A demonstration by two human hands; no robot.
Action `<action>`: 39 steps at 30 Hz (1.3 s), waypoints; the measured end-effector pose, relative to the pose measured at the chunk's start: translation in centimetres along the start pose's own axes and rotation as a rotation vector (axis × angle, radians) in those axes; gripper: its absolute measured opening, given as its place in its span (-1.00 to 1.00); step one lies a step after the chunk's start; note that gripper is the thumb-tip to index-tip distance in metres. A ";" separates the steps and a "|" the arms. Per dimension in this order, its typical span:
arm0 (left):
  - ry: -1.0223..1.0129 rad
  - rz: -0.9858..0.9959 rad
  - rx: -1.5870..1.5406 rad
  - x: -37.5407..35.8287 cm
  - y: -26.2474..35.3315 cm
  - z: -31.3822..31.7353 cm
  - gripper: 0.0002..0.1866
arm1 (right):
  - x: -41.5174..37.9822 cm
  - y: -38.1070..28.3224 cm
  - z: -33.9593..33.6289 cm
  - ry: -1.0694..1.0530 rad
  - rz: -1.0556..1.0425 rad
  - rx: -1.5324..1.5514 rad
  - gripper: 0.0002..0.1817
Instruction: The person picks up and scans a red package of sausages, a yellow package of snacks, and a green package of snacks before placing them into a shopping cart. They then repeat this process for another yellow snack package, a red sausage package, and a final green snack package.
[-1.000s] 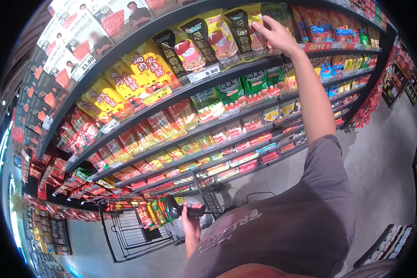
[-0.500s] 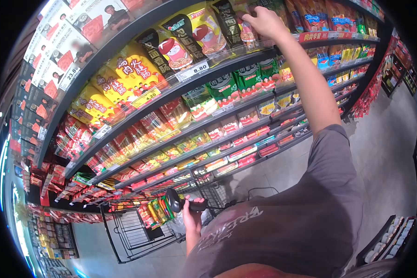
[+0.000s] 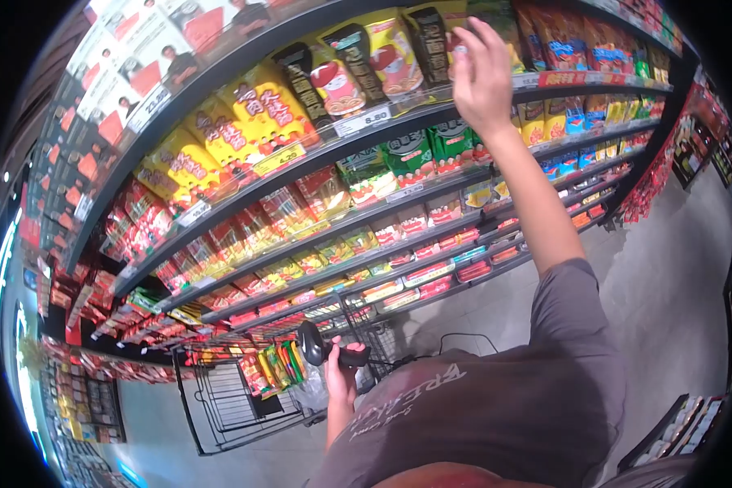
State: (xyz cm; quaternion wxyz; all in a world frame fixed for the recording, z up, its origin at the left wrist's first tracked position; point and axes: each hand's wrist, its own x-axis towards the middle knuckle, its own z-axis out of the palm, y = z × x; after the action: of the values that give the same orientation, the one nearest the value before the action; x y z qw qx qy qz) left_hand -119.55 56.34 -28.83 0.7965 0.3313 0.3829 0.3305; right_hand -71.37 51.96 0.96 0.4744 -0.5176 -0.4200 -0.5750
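Observation:
At the top shelf, my right hand (image 3: 484, 85) is raised with its fingers apart and holds nothing. It is in front of yellow-and-black packets (image 3: 387, 53) with a cartoon bowl on them. Low at centre, my left hand (image 3: 340, 382) is closed around a black handheld scanner (image 3: 310, 343) with a rounded head. The scanner is above a black wire shopping cart (image 3: 206, 419). Several red, yellow and green packets (image 3: 275, 366) lie together in the cart.
Curved shelves carry yellow sausage packets (image 3: 264, 110), green packets (image 3: 407, 154) and blue-and-red packets (image 3: 561, 41). Price tags (image 3: 362, 121) line the shelf edges. Picture boxes (image 3: 122, 53) stand at upper left. Grey floor (image 3: 667, 236) lies at right, with a low rack (image 3: 675, 431) below.
My right hand has drawn back from a packet on the top shelf and its fingers have opened. The view has shifted slightly; my left hand still holds the scanner.

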 end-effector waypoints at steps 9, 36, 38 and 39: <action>0.024 0.001 0.033 -1.2 2.2 -2.3 -0.37 | -4.5 -11.3 -2.0 -0.106 0.246 0.355 -0.75; 0.736 0.066 1.602 14.7 9.7 -47.5 -0.35 | -29.6 -57.6 -6.2 -1.890 1.229 0.460 -0.46; 0.663 -0.030 1.598 16.1 10.1 -48.5 -0.35 | -28.7 -58.5 -8.3 -1.918 1.248 0.172 -0.45; 0.774 0.066 1.631 17.4 7.5 -49.8 -0.37 | -28.8 -58.4 -9.9 -1.890 1.305 0.190 -0.46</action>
State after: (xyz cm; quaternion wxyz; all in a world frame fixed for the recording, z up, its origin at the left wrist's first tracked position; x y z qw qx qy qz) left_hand -154.40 87.80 -54.03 0.1197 0.6696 0.7299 0.0672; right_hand -130.15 56.98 -28.27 0.2146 -0.8228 -0.3015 0.4314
